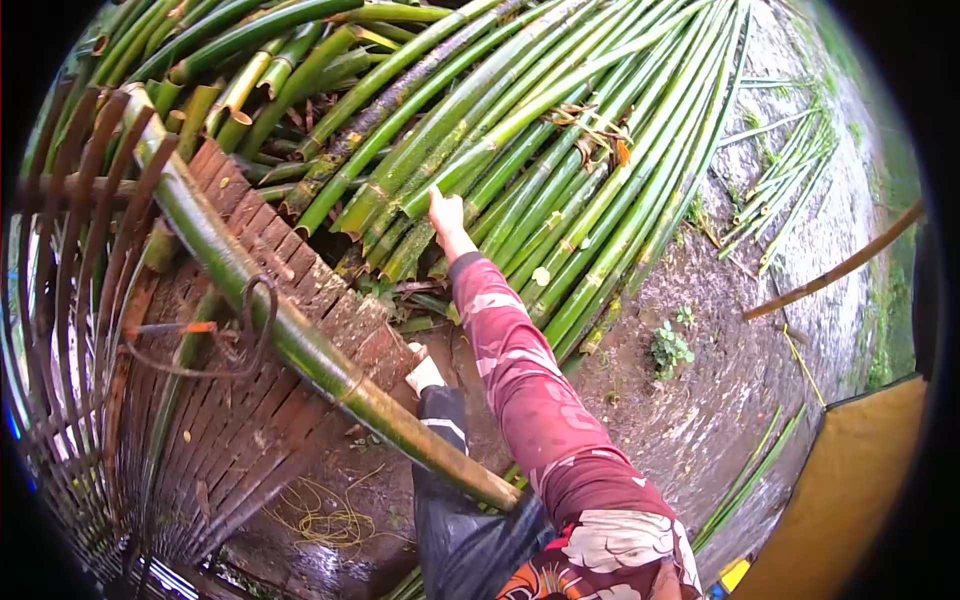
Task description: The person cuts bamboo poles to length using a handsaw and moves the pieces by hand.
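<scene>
My right hand point(447, 214), at the end of a red patterned sleeve, reaches out to the cut end of a green bamboo pole point(480, 156). Its fingers are curled against that pole, with the thumb on top. Around it lies a large pile of long green bamboo poles point(535, 225), cut ends toward me and fanning away to the upper right. My left hand does not show.
A thick bamboo pole point(300, 345) slants over brown wooden slats point(260, 235) on the left. Yellow cord point(335, 518) lies on muddy ground point(640, 430). Thin stalks point(785, 190), a leaning stick point(840, 268) and a tan sheet point(860, 480) are on the right.
</scene>
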Available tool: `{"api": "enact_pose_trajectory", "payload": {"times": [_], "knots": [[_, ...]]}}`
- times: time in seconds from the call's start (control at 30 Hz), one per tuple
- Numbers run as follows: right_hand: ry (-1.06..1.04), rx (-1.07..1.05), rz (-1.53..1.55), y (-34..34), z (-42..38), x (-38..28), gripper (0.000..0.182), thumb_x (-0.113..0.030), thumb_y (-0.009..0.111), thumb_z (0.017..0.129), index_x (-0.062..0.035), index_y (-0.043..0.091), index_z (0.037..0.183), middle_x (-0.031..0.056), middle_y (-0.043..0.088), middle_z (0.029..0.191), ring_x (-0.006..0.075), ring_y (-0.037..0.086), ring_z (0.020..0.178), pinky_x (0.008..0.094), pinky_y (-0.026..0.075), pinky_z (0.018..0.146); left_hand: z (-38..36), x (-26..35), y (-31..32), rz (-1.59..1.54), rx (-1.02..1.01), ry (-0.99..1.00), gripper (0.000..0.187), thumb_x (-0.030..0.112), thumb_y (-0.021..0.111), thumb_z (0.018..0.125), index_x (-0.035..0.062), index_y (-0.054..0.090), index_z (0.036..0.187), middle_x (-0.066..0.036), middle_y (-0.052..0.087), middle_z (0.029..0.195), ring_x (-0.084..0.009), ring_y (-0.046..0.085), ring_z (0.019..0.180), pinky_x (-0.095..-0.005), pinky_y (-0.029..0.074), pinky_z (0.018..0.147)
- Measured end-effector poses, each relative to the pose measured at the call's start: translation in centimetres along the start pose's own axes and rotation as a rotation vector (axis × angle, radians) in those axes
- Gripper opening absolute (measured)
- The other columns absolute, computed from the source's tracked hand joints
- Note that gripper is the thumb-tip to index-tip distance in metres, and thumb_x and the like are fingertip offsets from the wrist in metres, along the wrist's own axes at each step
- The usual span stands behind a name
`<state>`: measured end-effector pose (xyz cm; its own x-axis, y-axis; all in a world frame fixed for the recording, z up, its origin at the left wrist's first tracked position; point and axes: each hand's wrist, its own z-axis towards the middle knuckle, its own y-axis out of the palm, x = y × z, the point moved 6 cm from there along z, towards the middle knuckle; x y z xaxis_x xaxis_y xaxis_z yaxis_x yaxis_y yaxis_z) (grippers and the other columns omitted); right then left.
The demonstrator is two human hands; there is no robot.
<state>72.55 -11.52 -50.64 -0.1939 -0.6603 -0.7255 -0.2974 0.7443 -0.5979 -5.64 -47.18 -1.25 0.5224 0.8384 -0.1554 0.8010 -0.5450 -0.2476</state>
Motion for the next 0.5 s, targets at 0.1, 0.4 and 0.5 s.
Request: {"api": "enact_pose_trajectory", "payload": {"times": [0.1,0.4,0.5], "knots": [[0.235,-0.209,0.116,-0.6,-2.1,-4.7,0.102,-0.054,0.079,0.084,0.0175,0.036,0.143,0.0353,0.063,0.127,0.0403,0.068,0.112,0.0439,0.054,0.095,0.4,1.3,-0.8,0.011,0.03,-0.015,0.026,0.016,0.065,0.1,0.0036,0.064,0.123,-0.003,0.065,0.087,-0.0129,0.062,0.076,-0.0297,0.052,0.067],[0.499,-0.277,0.971,-12.4,-8.2,-2.9,0.046,-0.027,0.07,0.091,0.0,0.054,0.126,0.0163,0.066,0.106,0.0274,0.066,0.082,0.0418,0.057,0.069,-1.6,6.6,-2.1,0.063,0.053,0.425,0.032,0.012,0.067,0.098,0.0016,0.061,0.128,-0.003,0.066,0.091,-0.0129,0.062,0.082,-0.0302,0.053,0.071],[0.562,-0.38,0.975,-31.4,-19.3,-12.5,0.018,-0.031,0.066,0.099,-0.0135,0.062,0.096,0.003,0.066,0.07,0.02,0.066,0.06,0.0354,0.057,0.057,-9.2,24.0,3.0,0.034,0.093,0.849,0.038,0.012,0.065,0.1,-0.0002,0.058,0.134,-0.002,0.066,0.095,-0.0119,0.062,0.083,-0.0284,0.051,0.074]]}}
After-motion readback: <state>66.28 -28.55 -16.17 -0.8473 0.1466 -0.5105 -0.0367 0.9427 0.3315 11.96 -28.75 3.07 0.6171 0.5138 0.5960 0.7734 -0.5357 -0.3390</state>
